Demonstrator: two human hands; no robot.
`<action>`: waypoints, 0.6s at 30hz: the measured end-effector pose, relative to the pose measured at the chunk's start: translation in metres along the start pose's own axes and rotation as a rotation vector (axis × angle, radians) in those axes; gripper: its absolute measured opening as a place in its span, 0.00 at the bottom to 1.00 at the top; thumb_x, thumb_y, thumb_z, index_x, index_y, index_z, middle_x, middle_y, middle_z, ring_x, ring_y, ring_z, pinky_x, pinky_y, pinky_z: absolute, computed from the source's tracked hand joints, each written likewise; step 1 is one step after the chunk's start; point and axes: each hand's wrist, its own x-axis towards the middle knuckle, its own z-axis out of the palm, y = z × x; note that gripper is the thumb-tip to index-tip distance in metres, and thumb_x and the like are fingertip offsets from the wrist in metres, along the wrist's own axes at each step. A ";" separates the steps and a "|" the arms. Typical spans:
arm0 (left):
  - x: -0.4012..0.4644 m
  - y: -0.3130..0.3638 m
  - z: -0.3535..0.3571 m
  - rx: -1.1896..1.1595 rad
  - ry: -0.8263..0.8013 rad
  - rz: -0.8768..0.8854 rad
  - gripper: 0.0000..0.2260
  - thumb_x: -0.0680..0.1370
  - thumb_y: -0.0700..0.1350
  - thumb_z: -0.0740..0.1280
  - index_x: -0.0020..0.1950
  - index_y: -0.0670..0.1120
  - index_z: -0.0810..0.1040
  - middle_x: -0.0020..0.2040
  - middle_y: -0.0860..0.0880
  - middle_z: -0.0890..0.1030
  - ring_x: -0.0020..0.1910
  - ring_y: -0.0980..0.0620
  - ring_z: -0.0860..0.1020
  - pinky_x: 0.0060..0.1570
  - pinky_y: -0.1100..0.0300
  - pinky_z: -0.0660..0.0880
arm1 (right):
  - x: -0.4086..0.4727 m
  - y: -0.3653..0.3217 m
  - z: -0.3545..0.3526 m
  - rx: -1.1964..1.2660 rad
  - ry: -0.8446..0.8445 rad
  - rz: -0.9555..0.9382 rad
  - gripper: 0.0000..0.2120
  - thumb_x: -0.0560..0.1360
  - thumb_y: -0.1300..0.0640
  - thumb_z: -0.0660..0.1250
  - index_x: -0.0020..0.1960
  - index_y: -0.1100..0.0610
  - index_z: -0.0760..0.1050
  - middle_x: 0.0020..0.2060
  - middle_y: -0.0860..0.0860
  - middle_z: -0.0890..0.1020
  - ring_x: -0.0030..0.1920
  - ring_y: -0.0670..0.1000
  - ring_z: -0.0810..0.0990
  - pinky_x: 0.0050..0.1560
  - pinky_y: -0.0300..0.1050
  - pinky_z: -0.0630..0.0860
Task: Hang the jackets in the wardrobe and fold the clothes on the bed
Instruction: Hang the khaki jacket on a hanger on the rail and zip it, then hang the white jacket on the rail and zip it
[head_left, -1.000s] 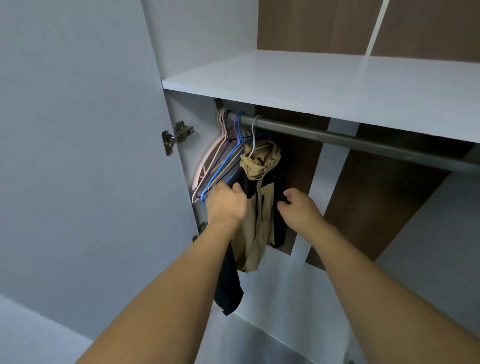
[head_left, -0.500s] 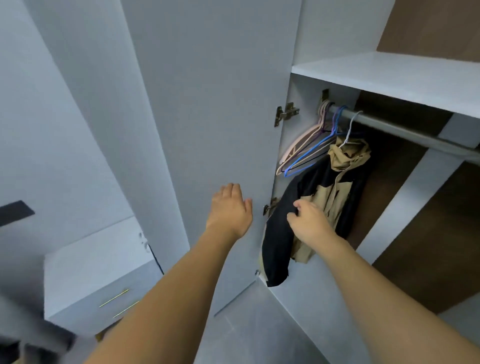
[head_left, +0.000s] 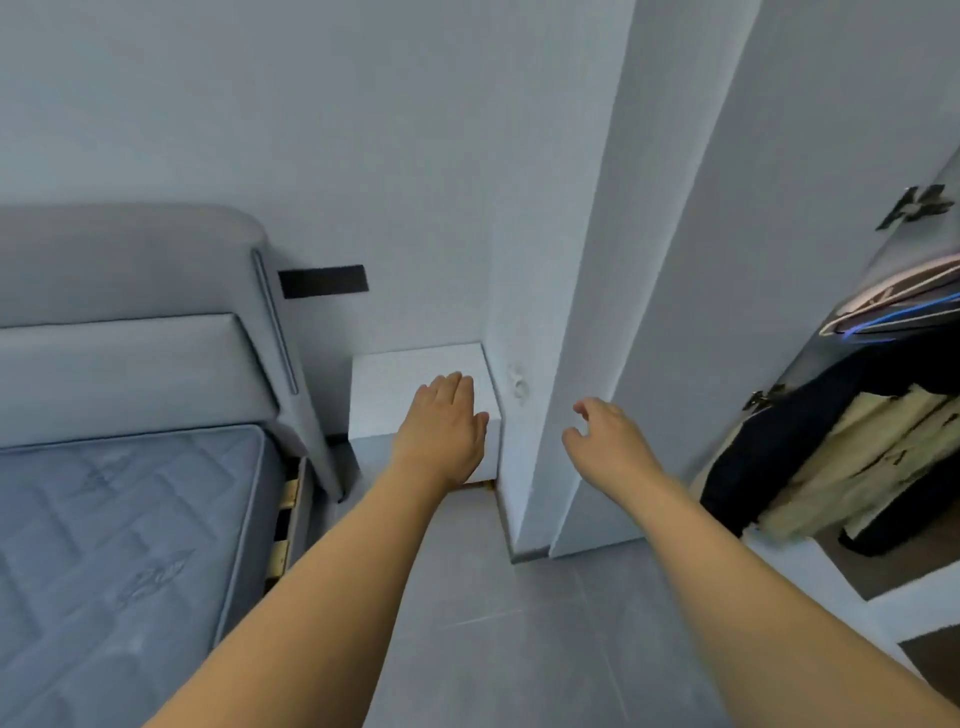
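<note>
Grey wall (head_left: 363, 130) fills the upper field, with the open wardrobe door (head_left: 675, 260) standing on edge to the right of centre and serving as the reference for all positions. Left of the door, at the lower left corner of the view, lies the bed (head_left: 119, 545), showing a bare quilted blue-grey mattress and a padded grey headboard (head_left: 130, 291) against the wall; no clothes are visible on the part of the bed in view. Between the bed and the door stands a white bedside cabinet (head_left: 395, 395), pushed close to the wall corner. Right of the door, inside the wardrobe (head_left: 924, 597), hangs a black and beige jacket (head_left: 841, 467), with pink and blue hangers (head_left: 893, 312) above it near the door's upper hinge (head_left: 917, 205); the rail is out of view. Grey floor tiles (head_left: 519, 649) run below the door's foot. Both bare forearms reach forward from the lower edge. The left hand (head_left: 441, 426) is seen in front of the cabinet, left of the door, fingers straight and together, palm down, holding nothing. The right hand (head_left: 608, 441) is seen just in front of the door's edge, fingers loosely curled and spread, grasping nothing. A black strip (head_left: 323, 280) is fixed to the wall beside the headboard.
</note>
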 end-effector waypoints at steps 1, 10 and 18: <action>-0.016 -0.016 -0.002 0.005 0.007 -0.049 0.21 0.84 0.49 0.52 0.74 0.38 0.62 0.72 0.42 0.66 0.69 0.44 0.65 0.70 0.53 0.58 | -0.004 -0.014 0.012 -0.008 -0.025 -0.032 0.23 0.80 0.54 0.57 0.74 0.56 0.63 0.73 0.53 0.67 0.70 0.55 0.66 0.69 0.49 0.67; -0.219 -0.118 -0.022 -0.039 0.106 -0.562 0.19 0.82 0.47 0.58 0.69 0.38 0.68 0.69 0.40 0.70 0.67 0.42 0.67 0.68 0.52 0.60 | -0.078 -0.144 0.135 -0.097 -0.337 -0.428 0.23 0.78 0.55 0.60 0.72 0.57 0.66 0.70 0.55 0.70 0.69 0.57 0.68 0.68 0.52 0.67; -0.436 -0.157 -0.046 -0.008 0.235 -0.923 0.22 0.84 0.48 0.54 0.75 0.38 0.62 0.74 0.41 0.65 0.73 0.45 0.62 0.72 0.53 0.53 | -0.226 -0.251 0.226 -0.180 -0.503 -0.742 0.22 0.77 0.53 0.60 0.71 0.56 0.68 0.67 0.54 0.73 0.66 0.57 0.72 0.65 0.52 0.71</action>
